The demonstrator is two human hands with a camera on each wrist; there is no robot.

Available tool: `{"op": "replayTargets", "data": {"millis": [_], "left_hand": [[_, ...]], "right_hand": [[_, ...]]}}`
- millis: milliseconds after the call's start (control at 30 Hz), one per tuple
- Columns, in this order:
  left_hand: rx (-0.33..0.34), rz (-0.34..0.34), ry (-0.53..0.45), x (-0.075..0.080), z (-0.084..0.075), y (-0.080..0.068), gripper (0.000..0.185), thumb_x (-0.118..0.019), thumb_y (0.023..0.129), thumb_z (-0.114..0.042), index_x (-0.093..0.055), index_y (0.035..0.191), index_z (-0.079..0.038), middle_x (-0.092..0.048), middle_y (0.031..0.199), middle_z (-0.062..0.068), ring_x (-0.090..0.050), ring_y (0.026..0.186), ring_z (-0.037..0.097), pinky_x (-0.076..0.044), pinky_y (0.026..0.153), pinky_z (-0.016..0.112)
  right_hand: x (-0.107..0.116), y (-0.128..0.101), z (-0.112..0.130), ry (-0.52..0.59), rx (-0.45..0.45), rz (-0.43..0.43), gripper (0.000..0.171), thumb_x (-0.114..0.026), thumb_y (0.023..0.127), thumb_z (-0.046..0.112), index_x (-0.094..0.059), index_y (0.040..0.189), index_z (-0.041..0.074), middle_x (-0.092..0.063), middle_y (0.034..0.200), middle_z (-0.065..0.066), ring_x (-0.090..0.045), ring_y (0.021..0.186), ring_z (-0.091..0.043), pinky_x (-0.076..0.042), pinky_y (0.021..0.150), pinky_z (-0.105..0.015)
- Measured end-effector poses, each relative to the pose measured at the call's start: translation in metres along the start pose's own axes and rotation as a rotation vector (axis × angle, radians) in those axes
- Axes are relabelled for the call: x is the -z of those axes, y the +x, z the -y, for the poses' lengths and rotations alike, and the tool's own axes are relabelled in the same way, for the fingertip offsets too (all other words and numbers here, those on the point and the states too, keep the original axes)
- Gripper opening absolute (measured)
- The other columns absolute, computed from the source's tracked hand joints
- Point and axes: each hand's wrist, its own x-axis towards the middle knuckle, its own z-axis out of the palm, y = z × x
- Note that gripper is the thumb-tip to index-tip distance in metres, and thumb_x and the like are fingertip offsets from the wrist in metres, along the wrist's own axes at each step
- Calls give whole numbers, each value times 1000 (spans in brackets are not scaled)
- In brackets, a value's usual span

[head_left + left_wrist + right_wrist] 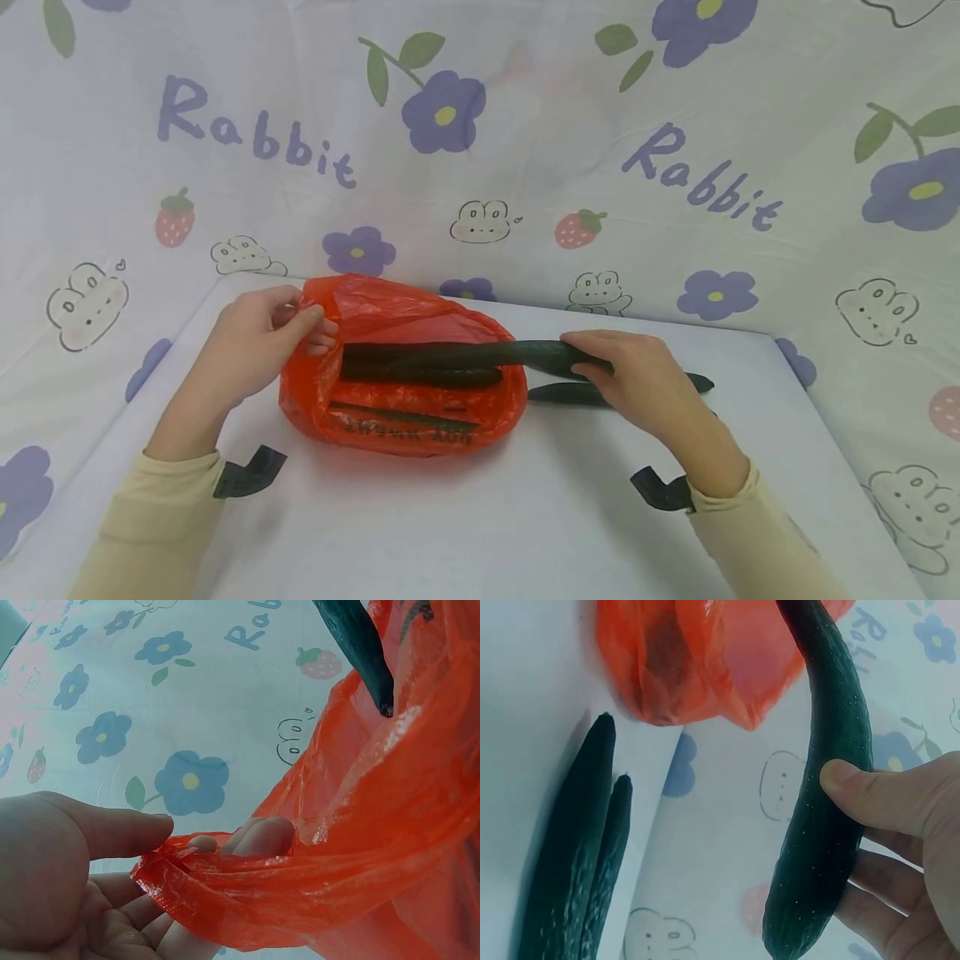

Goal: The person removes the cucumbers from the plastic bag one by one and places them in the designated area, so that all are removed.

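A red plastic bag (337,425) lies on the table with its mouth spread toward the right. My left hand (258,346) pinches the bag's edge at its upper left, thumb against fingers. In the left wrist view the gathered red film (225,889) runs between thumb and fingers. My right hand (637,375) grips a dark green cucumber (836,720) near one end, and its far end reaches into the bag's mouth. Inside the bag lies another cucumber (450,379). Two more cucumbers lie side by side on the table, the nearer cucumber (566,862) beside a second cucumber (613,847).
The white table (480,533) extends in front of the bag and to both sides. Behind it hangs a white cloth (525,150) printed with flowers, rabbits and strawberries. Dark straps (251,473) sit at both wrists over beige sleeves (150,525).
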Motion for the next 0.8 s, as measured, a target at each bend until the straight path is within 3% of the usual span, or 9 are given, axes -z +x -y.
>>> {"op": "replayTargets", "data": {"millis": [800], "left_hand": [[19, 2, -2, -2, -1, -1, 33, -59, 114, -26, -68, 130, 1, -78, 111, 13, -78, 100, 27, -59, 100, 52]], "right_hand": [[16, -31, -18, -29, 46, -131, 49, -90, 84, -4, -79, 130, 9, -79, 121, -7, -77, 110, -32, -62, 91, -53]]}}
